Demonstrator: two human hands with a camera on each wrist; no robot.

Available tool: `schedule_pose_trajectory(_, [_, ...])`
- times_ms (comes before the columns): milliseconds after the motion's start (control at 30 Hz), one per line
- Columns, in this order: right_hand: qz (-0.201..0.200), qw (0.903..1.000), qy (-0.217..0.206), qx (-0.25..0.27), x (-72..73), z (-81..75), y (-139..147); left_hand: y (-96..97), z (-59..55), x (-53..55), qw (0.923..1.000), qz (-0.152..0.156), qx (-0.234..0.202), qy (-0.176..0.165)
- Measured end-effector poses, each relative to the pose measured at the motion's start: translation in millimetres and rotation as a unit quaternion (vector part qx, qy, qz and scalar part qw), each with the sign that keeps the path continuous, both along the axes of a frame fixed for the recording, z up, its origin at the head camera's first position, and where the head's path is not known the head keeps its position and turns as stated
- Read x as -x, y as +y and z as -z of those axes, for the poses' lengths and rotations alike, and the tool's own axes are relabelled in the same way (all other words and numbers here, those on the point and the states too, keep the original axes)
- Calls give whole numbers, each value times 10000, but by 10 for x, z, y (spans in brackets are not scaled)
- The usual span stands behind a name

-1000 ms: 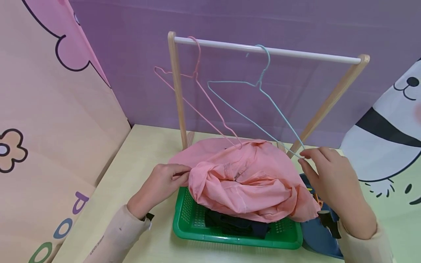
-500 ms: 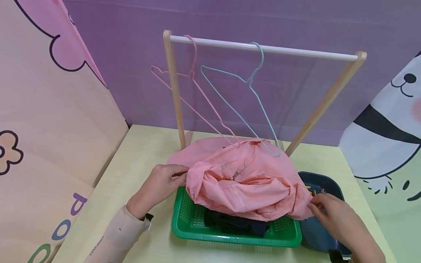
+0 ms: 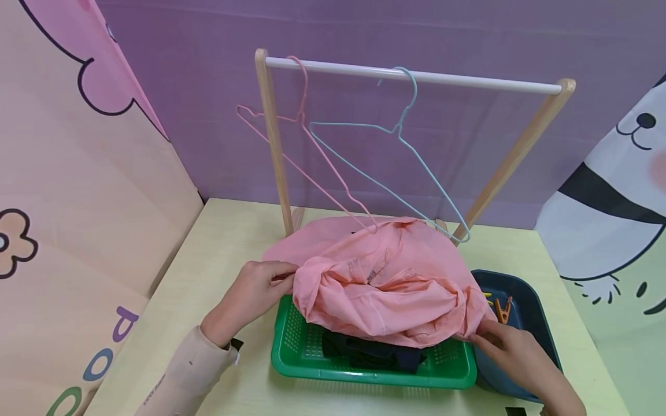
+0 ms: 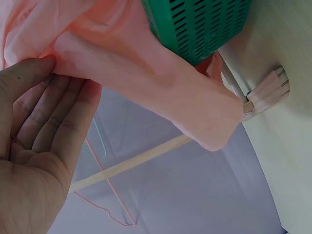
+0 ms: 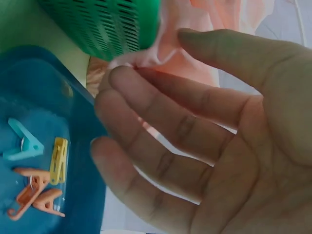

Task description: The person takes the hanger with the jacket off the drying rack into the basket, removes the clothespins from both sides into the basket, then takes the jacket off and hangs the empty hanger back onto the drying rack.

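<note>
A pink jacket [image 3: 416, 254] with a zipper lies bunched over the green basket [image 3: 374, 378]. My left hand [image 3: 255, 294] pinches its left side between thumb and fingers; in the left wrist view a sleeve-like fold [image 4: 204, 112] hangs past the basket. At the right side my right hand [image 3: 515, 349] holds the jacket's edge between thumb and fingertips. Behind, a pink hanger [image 3: 306, 86] and a light blue hanger [image 3: 414, 92] hang from the rack's white bar [image 3: 468, 82]. Both hangers' lower corners overlap the jacket or stand close by it.
Dark folded cloth [image 3: 364, 352] lies in the basket under the jacket. A dark blue bin [image 3: 538, 312] on the right holds several clothespins, among them an orange clothespin [image 3: 503, 310] and a yellow clothespin [image 5: 59, 161]. Wooden rack legs [image 3: 273, 138] stand behind the basket.
My right hand let go of the light blue hanger's corner and came down to the jacket's right edge. The hanger swung left, then partly back right. My left hand kept its place.
</note>
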State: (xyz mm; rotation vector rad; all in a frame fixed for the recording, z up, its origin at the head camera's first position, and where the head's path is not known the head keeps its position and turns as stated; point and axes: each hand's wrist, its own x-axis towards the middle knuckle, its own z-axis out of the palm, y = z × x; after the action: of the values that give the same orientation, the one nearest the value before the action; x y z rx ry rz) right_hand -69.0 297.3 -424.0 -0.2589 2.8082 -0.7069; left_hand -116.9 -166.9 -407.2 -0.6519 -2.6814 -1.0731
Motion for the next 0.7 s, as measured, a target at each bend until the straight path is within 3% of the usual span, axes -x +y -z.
schedule_pose_trajectory(200, [-15, 9995, 193, 257, 54, 75, -22, -5, 1, -9, 10000, -34, 56, -47])
schedule_pose_trajectory(400, [188, 9991, 13, 378, 73, 97, -66, -18, -19, 33, 9989, 129, 292, -346])
schedule_pose_trajectory(533, [269, 9987, -92, 427, 80, 88, -84, -81, -127, 150, 9956, 491, 436, -669])
schedule_pose_trajectory(700, [279, 9988, -160, 364, 89, 76, -97, -142, -334, 397, 9904, 763, 602, -986])
